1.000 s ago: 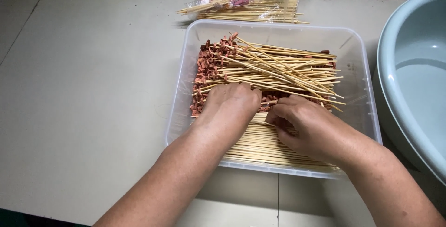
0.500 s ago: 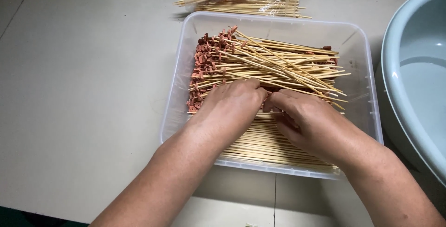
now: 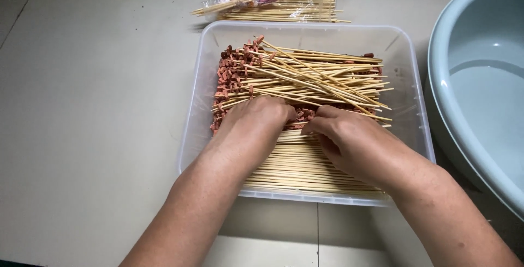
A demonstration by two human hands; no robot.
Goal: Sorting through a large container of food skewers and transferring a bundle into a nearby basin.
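Both hands are being drawn together at frame centre, left hand [image 3: 256,128] and right hand [image 3: 355,144] curled, grip unclear, over skewers [image 3: 305,78] being laid left-to-right in the clear tub [image 3: 404,43].

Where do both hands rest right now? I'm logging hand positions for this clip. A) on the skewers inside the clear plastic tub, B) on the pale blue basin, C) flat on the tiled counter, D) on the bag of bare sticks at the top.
A: the left hand and right hand both lie on the skewers inside the clear plastic tub, apart from the basin.
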